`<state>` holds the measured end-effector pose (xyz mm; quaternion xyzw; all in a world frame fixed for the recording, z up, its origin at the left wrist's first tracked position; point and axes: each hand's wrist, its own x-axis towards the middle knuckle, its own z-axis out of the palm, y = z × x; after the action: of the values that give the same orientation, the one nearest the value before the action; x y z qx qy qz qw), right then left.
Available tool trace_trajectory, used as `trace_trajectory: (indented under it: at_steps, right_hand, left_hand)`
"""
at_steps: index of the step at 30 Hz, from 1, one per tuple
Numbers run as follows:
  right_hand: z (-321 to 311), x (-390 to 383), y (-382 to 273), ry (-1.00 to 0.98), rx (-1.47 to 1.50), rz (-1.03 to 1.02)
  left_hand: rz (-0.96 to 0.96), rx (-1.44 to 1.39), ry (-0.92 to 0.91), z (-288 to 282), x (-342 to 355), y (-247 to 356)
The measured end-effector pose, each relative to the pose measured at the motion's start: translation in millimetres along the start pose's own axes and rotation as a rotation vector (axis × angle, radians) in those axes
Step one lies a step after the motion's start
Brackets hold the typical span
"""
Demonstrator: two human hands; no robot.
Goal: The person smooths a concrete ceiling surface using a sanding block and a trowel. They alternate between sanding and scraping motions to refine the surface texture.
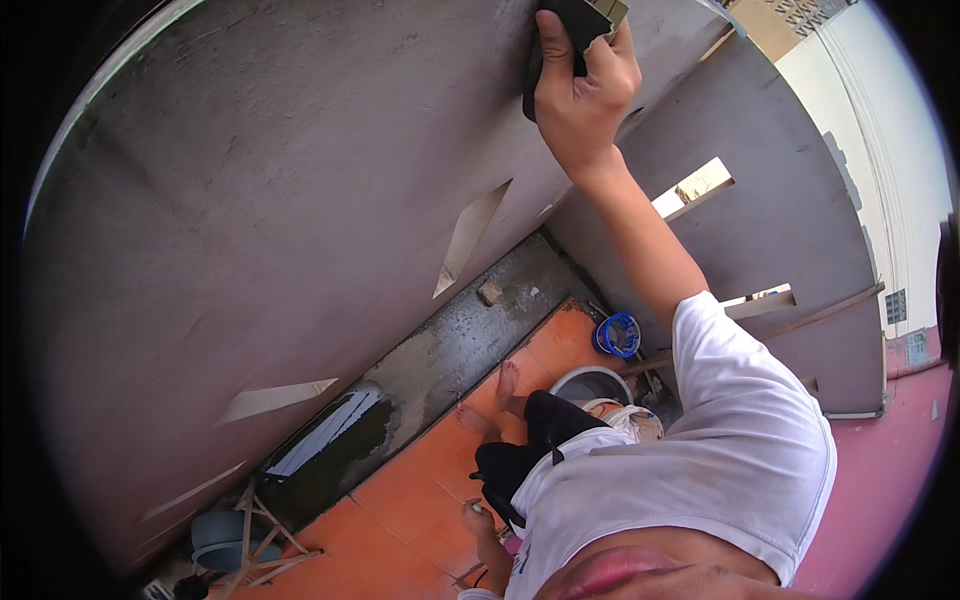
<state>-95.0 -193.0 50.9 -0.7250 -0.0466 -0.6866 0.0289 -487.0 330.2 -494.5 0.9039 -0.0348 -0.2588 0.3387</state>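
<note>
Right hand (590,95) is clamped round a dark block (580,18) high up at the grey wall (280,170), left hand (480,517) low, grip can't tell; looks like wall-rubbing, next stroke likely calls for even pressure.

Two hands (590,95) (478,518), two bare feet (508,385) (478,420), one black tool (532,88), one blue bucket (601,338) and one wooden stand (244,540) show.
</note>
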Motion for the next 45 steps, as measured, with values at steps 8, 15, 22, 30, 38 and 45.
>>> trace_trajectory:
  at_steps: [8,15,22,30,38,45]
  right_hand:
    - [5.7,-18.0,-6.9,0.000,-0.011,-0.036]
    - [11.6,58.4,-14.2,0.144,0.057,-0.028]
    - [6.9,-15.2,-10.9,0.050,0.043,0.051]
    - [16.5,28.3,-3.5,0.123,-0.027,-0.027]
    - [10.5,36.4,-10.1,0.020,-0.017,-0.147]
    - [-14.7,-75.5,27.8,-0.189,-0.026,-0.197]
  left_hand:
    - [-0.288,-0.337,0.042,38.6,-17.2,-14.7]
    - [-0.140,-0.287,0.182,-5.8,35.2,12.1]
    - [-0.168,-0.282,0.272,-16.3,44.7,-11.4]
    - [-0.311,-0.294,0.075,-6.6,10.1,-37.7]
    - [-0.087,-0.217,0.203,-2.5,5.3,-36.7]
    - [-0.184,-0.276,0.155,-17.4,33.0,-21.6]
